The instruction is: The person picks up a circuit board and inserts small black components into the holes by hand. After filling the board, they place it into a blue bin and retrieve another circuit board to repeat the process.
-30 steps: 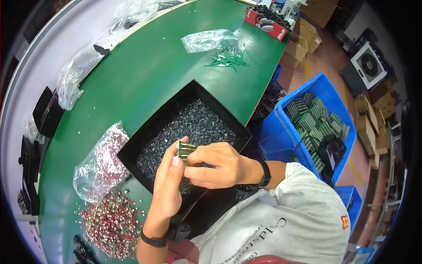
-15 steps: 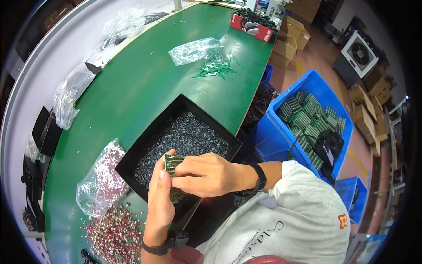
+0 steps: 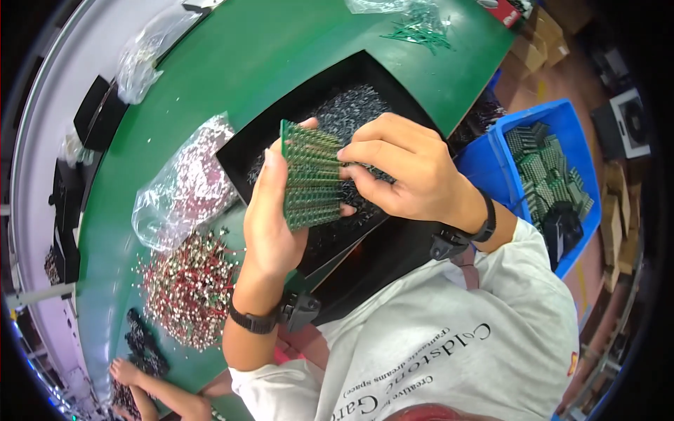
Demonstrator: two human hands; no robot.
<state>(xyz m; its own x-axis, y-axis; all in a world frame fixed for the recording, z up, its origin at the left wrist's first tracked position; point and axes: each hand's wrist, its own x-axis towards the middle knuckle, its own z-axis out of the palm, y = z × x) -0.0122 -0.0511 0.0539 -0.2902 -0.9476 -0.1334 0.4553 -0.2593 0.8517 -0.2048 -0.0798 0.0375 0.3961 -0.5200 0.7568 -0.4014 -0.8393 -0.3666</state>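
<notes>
So the left hand (image 3: pixel 270 210) is wrapped around the left edge of a green circuit board (image 3: pixel 311 175), fingers curled behind it and thumb on the near side, holding it upright above a black tray (image 3: pixel 281 133) full of small dark parts. The right hand (image 3: pixel 404 168) comes in from the right with its fingertips (image 3: pixel 351 151) pinched together right against the board's right edge; can't make out whether there's a tiny part between them. The tray sits on a green table (image 3: pixel 232 63). Just left of it there's a clear plastic bag (image 3: pixel 179 186), with a loose pile of red components (image 3: pixel 186 284) below. On the right, a blue crate (image 3: pixel 491 158) holds more boards.
</notes>
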